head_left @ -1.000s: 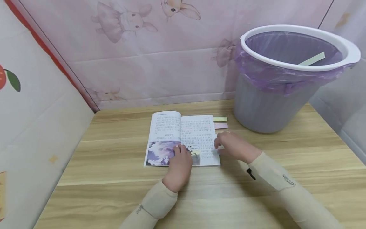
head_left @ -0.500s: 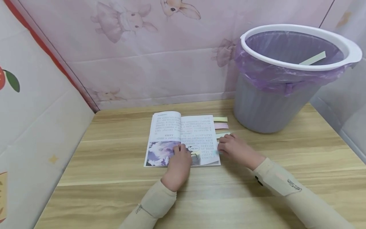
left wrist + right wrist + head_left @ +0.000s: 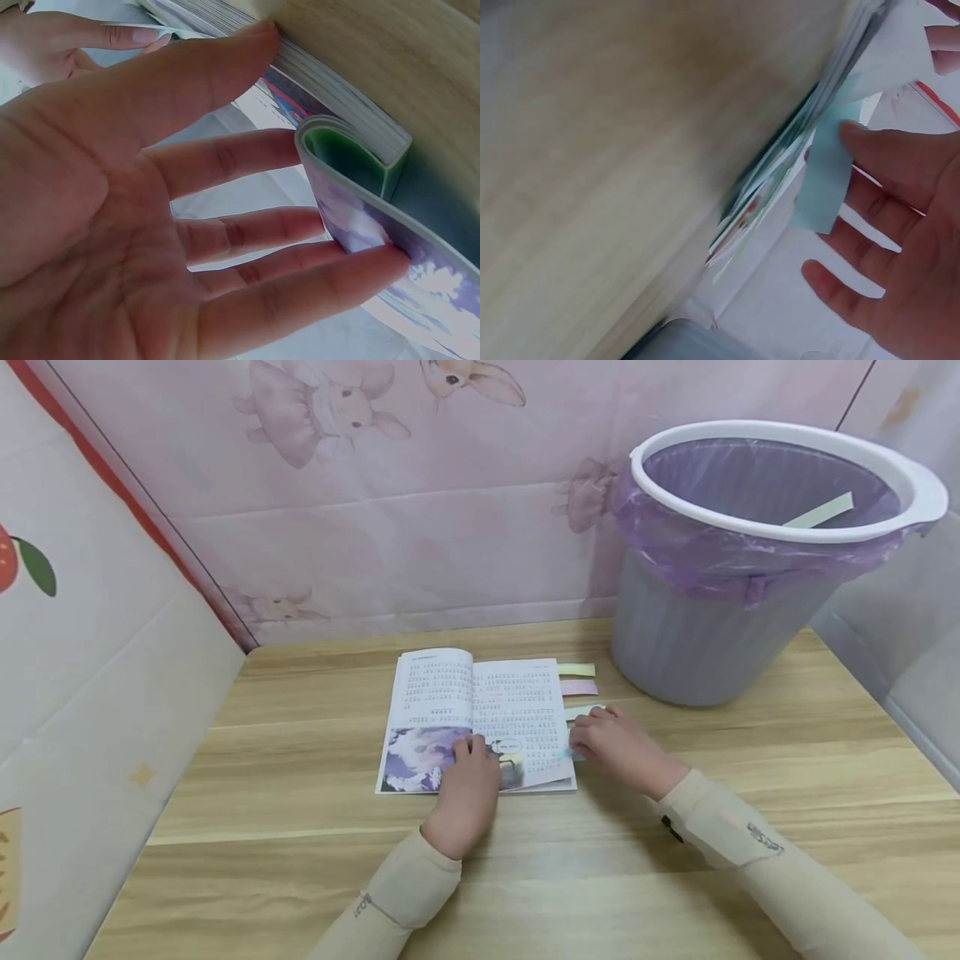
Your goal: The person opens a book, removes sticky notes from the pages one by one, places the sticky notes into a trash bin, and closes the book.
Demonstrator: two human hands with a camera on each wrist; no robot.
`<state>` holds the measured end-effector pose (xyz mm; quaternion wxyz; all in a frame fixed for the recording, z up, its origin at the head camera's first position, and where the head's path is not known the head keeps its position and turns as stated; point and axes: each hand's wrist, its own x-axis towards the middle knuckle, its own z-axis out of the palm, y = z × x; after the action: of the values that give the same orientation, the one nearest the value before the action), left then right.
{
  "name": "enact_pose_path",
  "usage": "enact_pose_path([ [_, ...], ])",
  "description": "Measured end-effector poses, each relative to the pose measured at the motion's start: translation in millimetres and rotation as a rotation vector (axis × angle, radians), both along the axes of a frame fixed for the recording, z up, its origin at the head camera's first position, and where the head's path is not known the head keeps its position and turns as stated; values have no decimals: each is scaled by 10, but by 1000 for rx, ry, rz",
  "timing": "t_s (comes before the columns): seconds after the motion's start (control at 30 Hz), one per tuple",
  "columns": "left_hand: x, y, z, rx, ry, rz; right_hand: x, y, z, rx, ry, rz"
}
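Note:
An open book with printed text and a purple picture lies on the table. My left hand presses its fingertips along the book's lower middle, with fingers mostly straight in the left wrist view. At the right page edge, my right hand pinches a light blue sticky strip between thumb and fingers. That strip overlaps the page, whose lower right corner is lifted a little. Above the right hand, a yellow strip, a pink strip and a pale green strip stick out from the book.
A grey bin with a purple liner and white rim stands at the table's back right. Inside it, a pale green strip leans near the rim. Patterned wall coverings border the wooden table behind and at left.
My right hand has shifted slightly right, uncovering the pale green strip, and the page's lower right corner has risen. The left hand stays on the book.

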<state>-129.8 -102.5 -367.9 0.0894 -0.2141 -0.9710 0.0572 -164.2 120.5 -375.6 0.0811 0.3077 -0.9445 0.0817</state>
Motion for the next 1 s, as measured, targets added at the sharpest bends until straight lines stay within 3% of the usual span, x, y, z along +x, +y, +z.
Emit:
enact_pose_path([
  [0.37,-24,-4,-7,13,-26,-9,-23,-3,41,-66,-81,-56],
  [0.67,-19,-10,-20,2,-8,-16,-43,16,36,-145,-93,-73],
  [0.77,-16,-10,-23,6,1,-18,-35,34,101,-202,-69,-51],
  [0.83,-16,-13,-27,3,-2,-20,-26,51,234,-263,19,-12],
  [0.9,-18,-11,-23,2,-9,-23,-2,89,472,-324,163,28],
  [1.0,-22,-9,-17,-7,-27,-26,30,187,985,-421,517,45],
])
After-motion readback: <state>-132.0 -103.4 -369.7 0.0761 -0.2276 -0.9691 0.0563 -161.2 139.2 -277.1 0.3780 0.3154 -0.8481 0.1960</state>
